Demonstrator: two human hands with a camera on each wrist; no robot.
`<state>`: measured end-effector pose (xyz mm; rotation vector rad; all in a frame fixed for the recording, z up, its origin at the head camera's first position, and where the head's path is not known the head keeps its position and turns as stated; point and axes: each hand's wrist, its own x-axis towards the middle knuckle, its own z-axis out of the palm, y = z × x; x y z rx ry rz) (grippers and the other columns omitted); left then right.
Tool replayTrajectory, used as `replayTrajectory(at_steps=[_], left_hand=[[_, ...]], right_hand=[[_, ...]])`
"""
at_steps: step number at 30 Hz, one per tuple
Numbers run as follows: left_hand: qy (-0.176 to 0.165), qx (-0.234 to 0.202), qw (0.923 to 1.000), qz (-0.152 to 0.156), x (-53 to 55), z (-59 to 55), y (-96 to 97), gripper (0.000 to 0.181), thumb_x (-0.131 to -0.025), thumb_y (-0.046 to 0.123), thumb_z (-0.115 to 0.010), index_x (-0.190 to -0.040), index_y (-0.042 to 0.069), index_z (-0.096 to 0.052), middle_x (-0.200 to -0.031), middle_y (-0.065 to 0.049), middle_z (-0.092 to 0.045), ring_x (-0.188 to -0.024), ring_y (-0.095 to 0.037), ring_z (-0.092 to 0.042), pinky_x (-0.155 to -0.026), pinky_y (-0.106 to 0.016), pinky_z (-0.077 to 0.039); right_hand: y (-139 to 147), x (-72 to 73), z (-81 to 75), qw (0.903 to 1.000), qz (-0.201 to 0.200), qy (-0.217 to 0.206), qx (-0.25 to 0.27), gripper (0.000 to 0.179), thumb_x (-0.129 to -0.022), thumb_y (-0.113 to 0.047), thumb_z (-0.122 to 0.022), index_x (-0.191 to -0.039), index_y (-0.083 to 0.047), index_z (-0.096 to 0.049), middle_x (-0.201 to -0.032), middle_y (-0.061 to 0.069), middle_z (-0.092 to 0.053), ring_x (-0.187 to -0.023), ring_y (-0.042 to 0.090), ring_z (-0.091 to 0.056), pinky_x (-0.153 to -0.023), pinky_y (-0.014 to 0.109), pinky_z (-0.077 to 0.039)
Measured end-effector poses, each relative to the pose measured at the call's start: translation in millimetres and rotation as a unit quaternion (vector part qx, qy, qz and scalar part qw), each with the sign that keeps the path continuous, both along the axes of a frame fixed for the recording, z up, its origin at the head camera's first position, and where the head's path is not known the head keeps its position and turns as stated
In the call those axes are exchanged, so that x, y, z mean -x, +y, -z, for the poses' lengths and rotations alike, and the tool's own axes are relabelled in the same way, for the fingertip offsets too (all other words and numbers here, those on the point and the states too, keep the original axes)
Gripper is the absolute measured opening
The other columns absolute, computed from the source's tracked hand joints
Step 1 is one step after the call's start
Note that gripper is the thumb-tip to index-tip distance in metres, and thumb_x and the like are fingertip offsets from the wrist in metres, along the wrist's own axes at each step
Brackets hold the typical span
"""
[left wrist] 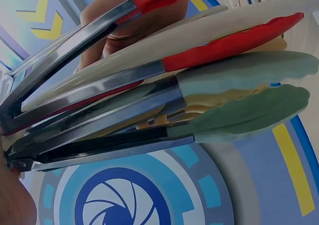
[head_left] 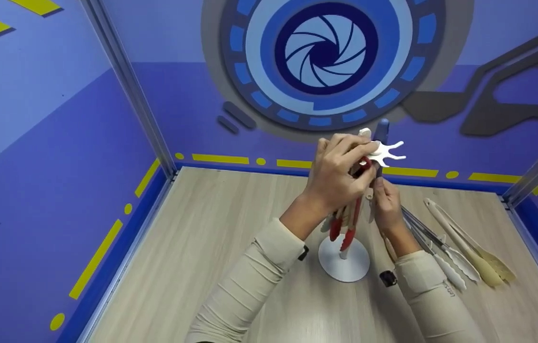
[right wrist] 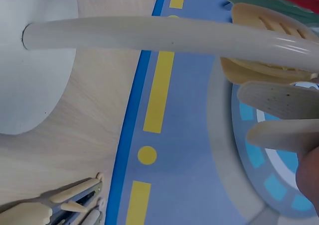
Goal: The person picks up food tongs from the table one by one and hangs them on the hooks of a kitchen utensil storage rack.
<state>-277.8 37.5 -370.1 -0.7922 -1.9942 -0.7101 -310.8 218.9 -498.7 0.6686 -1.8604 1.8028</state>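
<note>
A white stand with a round base (head_left: 334, 267) has a post (right wrist: 124, 33) topped by white branching hooks (head_left: 388, 151). My left hand (head_left: 340, 164) curls its fingers over the top of the stand, beside the hooks. Under it hang red-tipped tongs (left wrist: 224, 46) and green-tipped tongs (left wrist: 249, 118), heads down. Their red hanging loop (head_left: 366, 163) shows by the left thumb. My right hand (head_left: 388, 202) grips grey tongs (right wrist: 284, 100) just right of the post. Their blue-grey upper end (head_left: 383, 128) rises behind the hooks, and the two tips hang below.
Several tongs lie on the table to the right, among them beige tongs (head_left: 469, 247) and metal tongs with pale tips (head_left: 457, 262). A slotted tan tong head (right wrist: 269, 23) hangs on the stand. Blue patterned walls (head_left: 168, 105) close in the wooden table (head_left: 230, 214).
</note>
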Motion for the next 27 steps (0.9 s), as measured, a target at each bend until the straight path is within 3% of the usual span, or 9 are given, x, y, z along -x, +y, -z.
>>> replayTrajectory(at_steps=[3,6,10,13,16,20,23,25,27], left_hand=[[0.002,-0.007,0.9999,0.007,0.0,-0.7,-0.2,0.029,-0.096,0.029,-0.077,-0.123,0.022,-0.081,-0.123,0.004,-0.077,-0.119,-0.016,-0.065,-0.087,-0.034,-0.043],[0.002,-0.016,0.9998,0.014,-0.1,-0.5,0.0,0.028,-0.095,0.027,-0.077,-0.122,0.022,-0.081,-0.122,0.004,-0.077,-0.117,-0.017,-0.065,-0.085,-0.034,-0.043],[0.001,-0.018,0.9998,0.012,-1.0,-0.3,0.3,0.027,-0.094,0.025,-0.078,-0.121,0.022,-0.081,-0.119,0.004,-0.077,-0.114,-0.017,-0.064,-0.085,-0.034,-0.043],[0.002,-0.016,0.9999,0.007,-1.4,-0.6,0.8,0.027,-0.093,0.024,-0.078,-0.120,0.022,-0.081,-0.116,0.004,-0.076,-0.111,-0.017,-0.064,-0.085,-0.034,-0.043],[0.004,-0.013,0.9999,0.005,-0.9,-1.1,1.6,0.026,-0.093,0.024,-0.078,-0.119,0.022,-0.081,-0.113,0.005,-0.076,-0.109,-0.017,-0.064,-0.086,-0.033,-0.043],[0.003,-0.013,0.9999,0.009,-0.1,-1.5,1.2,0.026,-0.092,0.025,-0.079,-0.118,0.022,-0.081,-0.112,0.004,-0.075,-0.108,-0.018,-0.063,-0.086,-0.033,-0.043],[0.003,-0.016,0.9998,0.011,0.0,-1.5,0.9,0.027,-0.092,0.025,-0.079,-0.118,0.022,-0.081,-0.112,0.004,-0.075,-0.109,-0.018,-0.062,-0.086,-0.033,-0.043],[0.005,-0.016,0.9998,0.010,0.0,-1.5,1.3,0.027,-0.092,0.025,-0.079,-0.118,0.022,-0.081,-0.111,0.003,-0.074,-0.109,-0.018,-0.062,-0.086,-0.033,-0.043],[0.008,-0.017,0.9998,0.007,0.1,-1.6,2.2,0.026,-0.091,0.025,-0.079,-0.117,0.022,-0.081,-0.110,0.003,-0.074,-0.108,-0.018,-0.062,-0.085,-0.033,-0.043]], right_hand=[[2.1,-1.1,-2.9,0.9996,0.008,0.007,-0.025,0.042,-0.114,-0.024,-0.043,-0.089,-0.004,-0.071,-0.074,-0.021,-0.057,-0.067,-0.006,-0.049,-0.061,0.017,-0.039],[3.7,-2.7,-4.9,0.9979,0.028,0.015,-0.056,0.045,-0.114,-0.021,-0.045,-0.083,0.008,-0.060,-0.071,-0.019,-0.050,-0.066,-0.003,-0.044,-0.061,0.021,-0.035],[9.9,-5.9,-5.7,0.9959,0.040,0.017,-0.079,0.037,-0.112,-0.015,-0.047,-0.092,0.010,-0.065,-0.074,-0.013,-0.051,-0.069,0.001,-0.045,-0.064,0.023,-0.036],[17.7,-8.4,-5.9,0.9949,0.052,0.011,-0.086,0.037,-0.112,-0.013,-0.043,-0.109,0.010,-0.073,-0.090,-0.015,-0.068,-0.085,0.000,-0.060,-0.076,0.018,-0.045],[27.9,-9.8,-5.2,0.9931,0.070,0.002,-0.094,0.042,-0.113,-0.014,-0.039,-0.118,0.009,-0.073,-0.106,-0.018,-0.075,-0.102,0.000,-0.068,-0.090,0.017,-0.050],[40.4,-12.2,-2.2,0.9873,0.110,-0.030,-0.110,0.045,-0.115,-0.018,-0.036,-0.118,0.007,-0.074,-0.113,0.003,-0.080,-0.107,-0.003,-0.067,-0.095,0.015,-0.049],[48.3,-13.0,4.6,0.9702,0.176,-0.072,-0.150,0.043,-0.115,-0.023,-0.043,-0.115,0.004,-0.076,-0.111,0.017,-0.079,-0.101,-0.003,-0.066,-0.089,0.012,-0.048],[53.7,-12.2,12.2,0.9504,0.219,-0.100,-0.197,0.038,-0.113,-0.027,-0.052,-0.113,0.002,-0.077,-0.110,0.020,-0.078,-0.098,0.004,-0.067,-0.086,0.017,-0.050],[59.5,-11.9,22.3,0.9226,0.249,-0.126,-0.266,0.038,-0.110,-0.031,-0.057,-0.114,0.003,-0.076,-0.110,0.022,-0.076,-0.097,0.018,-0.069,-0.087,0.029,-0.053]])
